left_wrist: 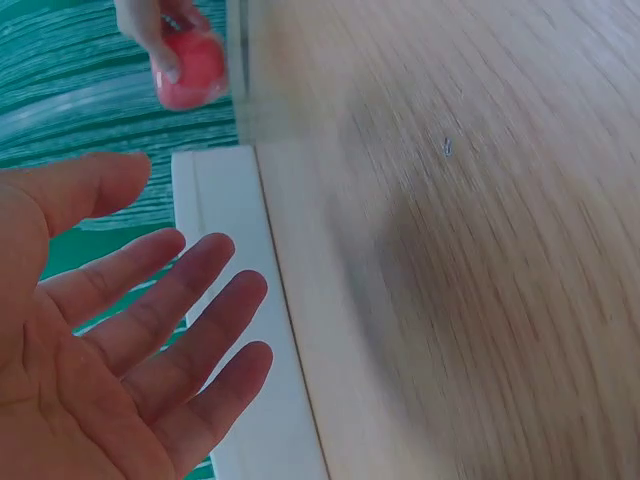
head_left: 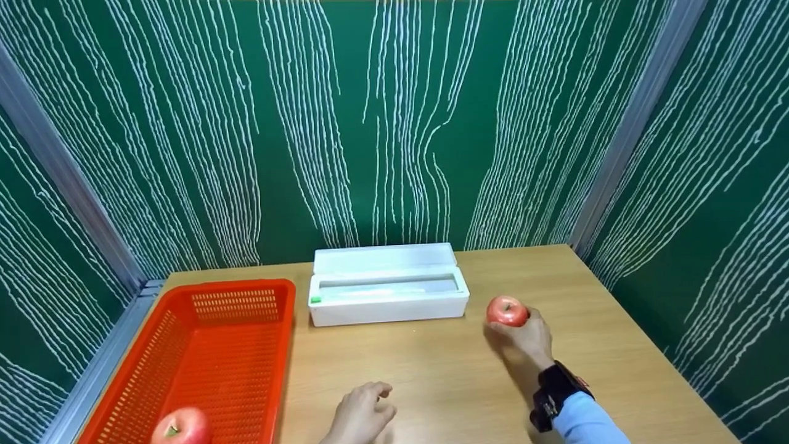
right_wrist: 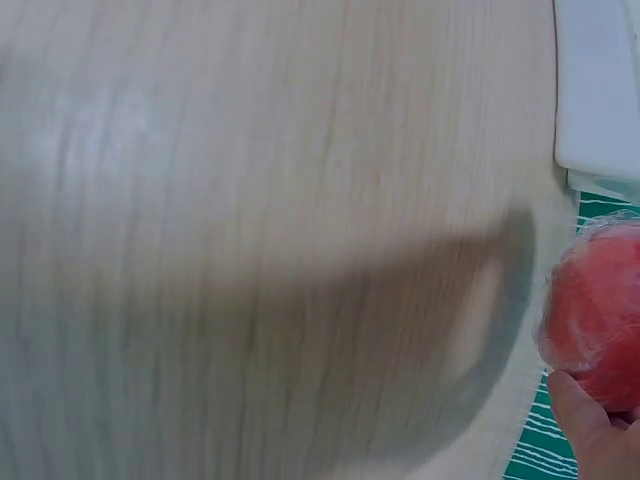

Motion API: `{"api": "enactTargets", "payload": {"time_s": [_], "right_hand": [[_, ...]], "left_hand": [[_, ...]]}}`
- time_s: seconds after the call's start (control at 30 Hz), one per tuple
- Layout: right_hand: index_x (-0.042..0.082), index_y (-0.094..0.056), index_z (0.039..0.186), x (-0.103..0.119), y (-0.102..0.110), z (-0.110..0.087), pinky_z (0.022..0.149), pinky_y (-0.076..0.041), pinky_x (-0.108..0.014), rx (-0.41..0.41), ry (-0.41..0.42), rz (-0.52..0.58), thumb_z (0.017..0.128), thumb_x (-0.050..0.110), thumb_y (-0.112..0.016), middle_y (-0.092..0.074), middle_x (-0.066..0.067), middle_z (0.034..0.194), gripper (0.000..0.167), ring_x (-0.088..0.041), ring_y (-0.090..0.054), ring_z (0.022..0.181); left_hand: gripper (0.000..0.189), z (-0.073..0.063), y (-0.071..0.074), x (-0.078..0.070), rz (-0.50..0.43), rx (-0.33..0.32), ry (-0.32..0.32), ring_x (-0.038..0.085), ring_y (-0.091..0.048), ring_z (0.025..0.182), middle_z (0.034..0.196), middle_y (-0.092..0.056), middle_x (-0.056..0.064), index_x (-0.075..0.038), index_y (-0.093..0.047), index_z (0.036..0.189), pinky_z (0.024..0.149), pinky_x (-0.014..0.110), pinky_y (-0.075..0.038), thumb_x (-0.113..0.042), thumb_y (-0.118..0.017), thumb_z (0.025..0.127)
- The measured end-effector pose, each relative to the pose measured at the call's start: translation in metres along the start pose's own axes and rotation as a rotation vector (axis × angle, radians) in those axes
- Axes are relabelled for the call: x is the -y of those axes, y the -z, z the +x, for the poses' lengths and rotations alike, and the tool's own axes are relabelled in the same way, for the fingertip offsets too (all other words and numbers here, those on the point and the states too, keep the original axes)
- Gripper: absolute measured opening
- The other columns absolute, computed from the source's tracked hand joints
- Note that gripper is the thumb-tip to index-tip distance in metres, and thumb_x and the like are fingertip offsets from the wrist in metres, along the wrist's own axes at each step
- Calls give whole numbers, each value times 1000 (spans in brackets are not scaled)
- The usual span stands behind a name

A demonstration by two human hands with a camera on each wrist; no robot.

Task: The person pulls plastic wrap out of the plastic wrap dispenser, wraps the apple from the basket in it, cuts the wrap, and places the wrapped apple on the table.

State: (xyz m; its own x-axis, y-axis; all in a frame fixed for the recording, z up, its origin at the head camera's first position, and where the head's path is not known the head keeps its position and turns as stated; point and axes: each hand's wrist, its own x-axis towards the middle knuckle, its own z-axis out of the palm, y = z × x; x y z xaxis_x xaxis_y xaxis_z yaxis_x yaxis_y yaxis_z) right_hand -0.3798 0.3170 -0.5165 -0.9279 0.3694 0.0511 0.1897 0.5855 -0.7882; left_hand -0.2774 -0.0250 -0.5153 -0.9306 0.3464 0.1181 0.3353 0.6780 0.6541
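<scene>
My right hand [head_left: 534,340] grips a red apple [head_left: 507,310] at the right of the table, to the right of a long white box. In the right wrist view clear plastic film clings around this apple [right_wrist: 598,305], and the thumb presses its side. My left hand [head_left: 363,412] hovers near the front middle with loosely bent fingers and nothing in it. The left wrist view shows its palm [left_wrist: 75,390] bare and the fingers spread. The white box [head_left: 388,310], which looks like a cling film dispenser, has its lid [head_left: 383,259] raised.
An orange-red plastic basket [head_left: 282,357] stands at the left, with another apple [head_left: 183,428] in its near end. A small green tab [head_left: 316,300] marks the box's left corner. Green walls [head_left: 296,203] with white wavy lines enclose the wooden table [head_left: 444,370].
</scene>
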Motion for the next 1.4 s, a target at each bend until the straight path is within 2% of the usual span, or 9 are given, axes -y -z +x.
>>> {"api": "enactTargets", "payload": {"time_s": [0.3, 0.67, 0.87, 0.93, 1.1, 1.27, 1.4], "right_hand": [[-10, -32, 132, -8, -2, 0, 99, -34, -52, 27, -44, -6, 68, 31, -78, -46, -32, 125, 88, -43, -45, 116], [-8, -28, 134, -7, -4, -2, 104, -28, -51, 78, -77, 168, 69, 19, -77, -43, -28, 129, 86, -40, -41, 120], [-11, -38, 123, -7, -4, -4, 94, -37, -51, 23, 20, 27, 69, 23, -77, -51, -30, 116, 75, -42, -49, 108], [-14, -31, 129, -7, -3, -5, 96, -36, -53, 29, 32, 0, 70, 24, -77, -49, -33, 119, 84, -44, -47, 111], [-15, -6, 139, -7, -3, -7, 103, -28, -55, 56, 25, 9, 71, 25, -76, -38, -37, 130, 106, -48, -37, 121], [-13, -5, 140, -6, -4, -8, 104, -27, -54, 61, 27, 40, 71, 23, -76, -36, -35, 133, 106, -46, -36, 122], [-12, -4, 141, -2, -3, -9, 106, -23, -54, 51, 32, 17, 72, 25, -75, -29, -35, 137, 106, -46, -30, 126]], "left_hand": [[32, -3, -4, 3, -11, 48, -12, 24, -64, 83, 96, -68, 6, -3, -64, 105, 68, 40, -51, -19, -63, 77], [33, -5, -8, 4, -3, 60, -25, 19, -65, 81, 93, -68, 4, -4, -64, 105, 69, 35, -52, -21, -65, 77], [33, -5, -8, 3, -54, 112, 7, 21, -65, 82, 95, -68, 8, -1, -63, 106, 71, 38, -52, -18, -64, 79], [33, -6, -8, 3, -56, 121, 15, 22, -65, 84, 95, -68, 8, -1, -63, 107, 73, 39, -52, -18, -64, 79], [34, -6, -8, 4, -53, 127, 17, 22, -64, 85, 95, -68, 7, -2, -63, 107, 74, 40, -51, -20, -65, 79], [35, -7, -9, 6, -49, 120, 20, 20, -64, 83, 94, -68, 6, -2, -62, 108, 74, 39, -51, -21, -65, 79], [35, -7, -7, 7, -15, 107, 32, 22, -64, 83, 95, -68, 6, -2, -63, 108, 74, 40, -51, -22, -66, 79]]}}
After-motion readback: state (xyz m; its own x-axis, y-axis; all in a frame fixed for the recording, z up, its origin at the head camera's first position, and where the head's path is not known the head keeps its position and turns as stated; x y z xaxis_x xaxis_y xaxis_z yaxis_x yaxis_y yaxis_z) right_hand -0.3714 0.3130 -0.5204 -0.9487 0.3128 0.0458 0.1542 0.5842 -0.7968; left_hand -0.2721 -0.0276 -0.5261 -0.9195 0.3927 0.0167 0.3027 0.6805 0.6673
